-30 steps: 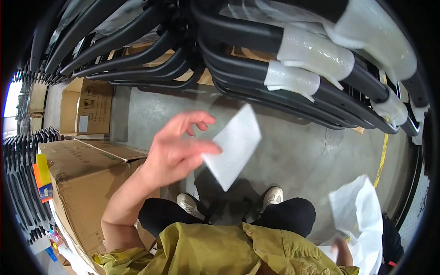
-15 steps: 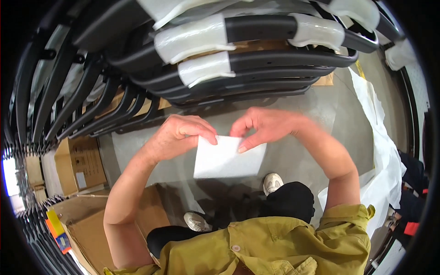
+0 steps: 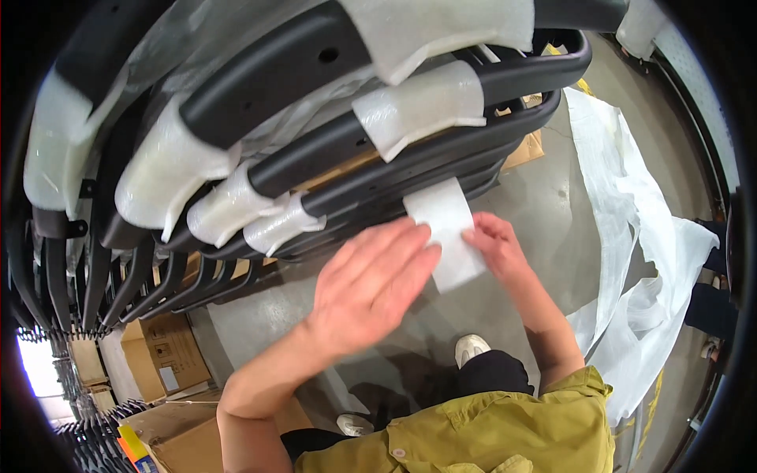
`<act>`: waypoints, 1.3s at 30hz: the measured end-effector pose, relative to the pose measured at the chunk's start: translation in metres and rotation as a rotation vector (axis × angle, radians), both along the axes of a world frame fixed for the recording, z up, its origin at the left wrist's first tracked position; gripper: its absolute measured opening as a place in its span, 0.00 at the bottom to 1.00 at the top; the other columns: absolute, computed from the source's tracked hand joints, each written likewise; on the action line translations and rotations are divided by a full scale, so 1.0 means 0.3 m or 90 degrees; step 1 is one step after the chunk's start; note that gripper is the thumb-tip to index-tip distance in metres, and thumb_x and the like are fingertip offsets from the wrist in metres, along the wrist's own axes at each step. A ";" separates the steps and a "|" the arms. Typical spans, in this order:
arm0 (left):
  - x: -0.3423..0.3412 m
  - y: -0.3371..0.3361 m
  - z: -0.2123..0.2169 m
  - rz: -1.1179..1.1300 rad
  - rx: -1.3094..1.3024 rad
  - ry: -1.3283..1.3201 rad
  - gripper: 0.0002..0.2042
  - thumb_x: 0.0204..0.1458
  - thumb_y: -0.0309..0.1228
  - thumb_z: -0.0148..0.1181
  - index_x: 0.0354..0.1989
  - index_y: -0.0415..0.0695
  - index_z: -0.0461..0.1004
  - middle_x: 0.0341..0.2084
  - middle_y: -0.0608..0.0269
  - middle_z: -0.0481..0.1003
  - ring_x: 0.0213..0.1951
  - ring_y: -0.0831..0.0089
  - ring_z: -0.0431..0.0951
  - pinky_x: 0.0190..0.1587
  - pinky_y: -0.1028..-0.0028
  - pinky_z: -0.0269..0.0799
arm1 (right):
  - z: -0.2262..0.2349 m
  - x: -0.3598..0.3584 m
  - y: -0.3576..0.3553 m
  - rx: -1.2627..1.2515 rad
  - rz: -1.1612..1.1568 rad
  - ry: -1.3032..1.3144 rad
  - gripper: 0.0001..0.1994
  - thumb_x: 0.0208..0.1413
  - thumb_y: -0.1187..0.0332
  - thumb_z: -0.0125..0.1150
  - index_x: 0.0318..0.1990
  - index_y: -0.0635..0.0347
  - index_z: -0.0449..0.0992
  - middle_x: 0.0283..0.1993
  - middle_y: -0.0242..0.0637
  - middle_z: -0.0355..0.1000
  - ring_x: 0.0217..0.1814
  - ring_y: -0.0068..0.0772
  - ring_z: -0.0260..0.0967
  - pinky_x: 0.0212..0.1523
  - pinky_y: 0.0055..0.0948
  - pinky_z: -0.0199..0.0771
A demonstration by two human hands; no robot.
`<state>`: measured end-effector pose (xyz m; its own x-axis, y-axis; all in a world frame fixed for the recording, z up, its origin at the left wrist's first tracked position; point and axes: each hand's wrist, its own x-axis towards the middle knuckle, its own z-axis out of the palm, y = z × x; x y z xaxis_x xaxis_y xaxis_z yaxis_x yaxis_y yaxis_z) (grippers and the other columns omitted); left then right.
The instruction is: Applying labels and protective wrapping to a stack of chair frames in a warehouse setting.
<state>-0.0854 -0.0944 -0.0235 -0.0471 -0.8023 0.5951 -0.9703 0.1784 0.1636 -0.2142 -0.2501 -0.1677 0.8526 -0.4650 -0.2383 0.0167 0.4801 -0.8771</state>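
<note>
Both hands are on one white foam sheet (image 3: 448,232), which hangs over the lowest black bar (image 3: 441,162) of a stack of black frames. Left hand (image 3: 369,288) lies flat and open, the palm down, its fingertips (image 3: 422,236) pressing the left edge of the sheet. Right hand (image 3: 495,246) is at the other edge; its fingers curl lightly against the sheet, pinching or only pushing, I cannot tell which. The upper end of the sheet goes behind the bar, and the lower end hangs free between the two hands.

To do this step well, I think the sheet should be pulled tight with the same force from both sides, so it lies smooth on the bar without a fold, and its edges should meet evenly, like the foam wraps (image 3: 418,106) already on the bars above. The flat hand should keep the sheet from slipping while the other one folds it round.

Below, the person wears an olive shirt (image 3: 505,433). On the grey floor (image 3: 544,205) a loose heap of white plastic film (image 3: 631,260) lies at the right, and cardboard boxes (image 3: 165,355) stand further at the left.
</note>
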 end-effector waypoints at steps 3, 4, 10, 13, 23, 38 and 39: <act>0.023 -0.003 0.041 0.077 0.010 -0.023 0.11 0.37 0.21 0.55 0.33 0.36 0.72 0.34 0.54 0.71 0.40 0.60 0.70 0.41 0.66 0.65 | 0.014 -0.058 -0.026 -0.019 0.076 -0.015 0.05 0.47 0.72 0.52 0.32 0.61 0.71 0.28 0.28 0.70 0.28 0.16 0.65 0.31 0.17 0.64; 0.041 -0.020 0.044 0.126 0.042 -0.034 0.12 0.39 0.22 0.55 0.36 0.35 0.70 0.34 0.53 0.71 0.39 0.57 0.70 0.42 0.64 0.65 | 0.028 -0.043 -0.032 -0.037 0.074 0.008 0.06 0.47 0.73 0.53 0.32 0.63 0.71 0.28 0.28 0.70 0.29 0.16 0.64 0.31 0.17 0.63; 0.124 -0.181 0.035 0.434 0.330 0.195 0.22 0.51 0.44 0.40 0.39 0.35 0.67 0.36 0.43 0.69 0.44 0.50 0.65 0.45 0.67 0.59 | 0.131 0.175 -0.086 -0.120 -0.018 -0.076 0.09 0.47 0.72 0.52 0.36 0.67 0.70 0.28 0.28 0.69 0.29 0.15 0.61 0.30 0.17 0.61; 0.155 -0.213 0.034 0.448 0.366 0.169 0.27 0.49 0.53 0.37 0.42 0.41 0.67 0.35 0.46 0.70 0.43 0.51 0.66 0.43 0.69 0.62 | 0.172 0.212 -0.082 -0.143 -0.002 -0.079 0.10 0.47 0.74 0.54 0.38 0.67 0.70 0.30 0.29 0.69 0.32 0.15 0.62 0.33 0.16 0.61; 0.117 -0.171 -0.070 0.244 -0.114 0.004 0.07 0.44 0.22 0.53 0.33 0.41 0.72 0.23 0.56 0.73 0.27 0.63 0.73 0.32 0.74 0.68 | 0.102 0.176 0.026 0.099 0.038 -0.101 0.13 0.42 0.71 0.59 0.38 0.65 0.70 0.35 0.33 0.69 0.34 0.22 0.66 0.37 0.22 0.67; 0.146 -0.198 -0.116 -0.028 -0.189 -0.216 0.15 0.28 0.27 0.58 0.30 0.43 0.71 0.27 0.64 0.70 0.30 0.70 0.70 0.38 0.69 0.66 | 0.223 0.207 -0.003 0.069 -0.067 -0.172 0.11 0.40 0.83 0.55 0.35 0.70 0.66 0.31 0.38 0.69 0.31 0.25 0.67 0.36 0.23 0.69; 0.149 -0.203 -0.121 -0.018 -0.187 -0.220 0.16 0.28 0.27 0.58 0.32 0.43 0.71 0.27 0.65 0.70 0.30 0.71 0.70 0.38 0.69 0.67 | 0.223 0.211 0.000 0.083 -0.072 -0.171 0.12 0.40 0.82 0.56 0.35 0.70 0.66 0.30 0.38 0.69 0.30 0.25 0.67 0.35 0.22 0.68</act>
